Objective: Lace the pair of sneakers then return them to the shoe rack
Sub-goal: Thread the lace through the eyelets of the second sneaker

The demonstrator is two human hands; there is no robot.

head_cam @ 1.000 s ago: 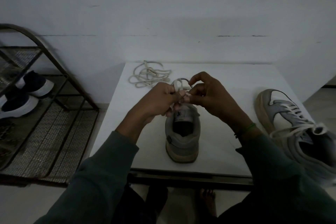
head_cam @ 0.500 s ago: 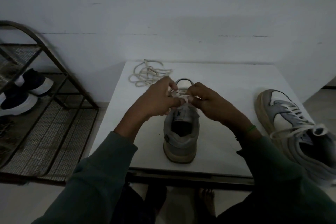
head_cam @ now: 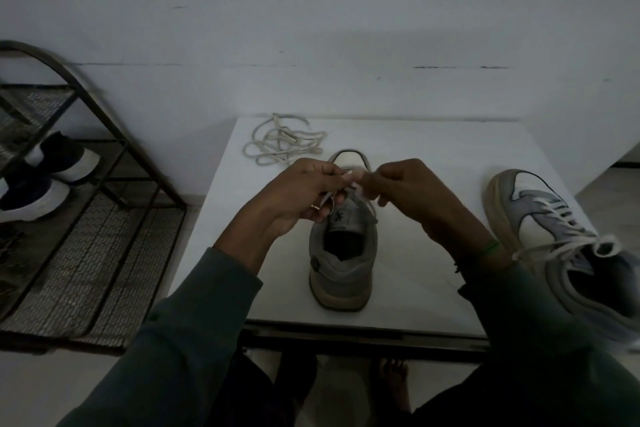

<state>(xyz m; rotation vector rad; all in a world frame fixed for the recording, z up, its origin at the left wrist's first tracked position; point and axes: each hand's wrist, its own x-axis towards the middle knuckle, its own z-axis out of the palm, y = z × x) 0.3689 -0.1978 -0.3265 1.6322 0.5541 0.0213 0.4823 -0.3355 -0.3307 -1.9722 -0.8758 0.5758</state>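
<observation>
A grey sneaker (head_cam: pixel 341 263) stands upright in the middle of the white table (head_cam: pixel 433 163), heel toward me. My left hand (head_cam: pixel 298 198) and my right hand (head_cam: pixel 408 191) hover over its tongue. Each pinches a part of the white lace (head_cam: pixel 353 177) strung between them. My hands hide most of the lacing area. A second grey and white sneaker (head_cam: pixel 568 243), laced and with a tied bow, lies at the table's right edge.
A loose cream shoelace (head_cam: pixel 284 144) lies coiled at the table's far left. A dark metal shoe rack (head_cam: pixel 86 218) stands on the left with two dark, white-soled shoes (head_cam: pixel 41 180) on its shelf. A white wall runs behind; my bare feet show under the table.
My hands have drawn slightly apart, stretching the lace between them above the tongue. The sneaker stays in place.
</observation>
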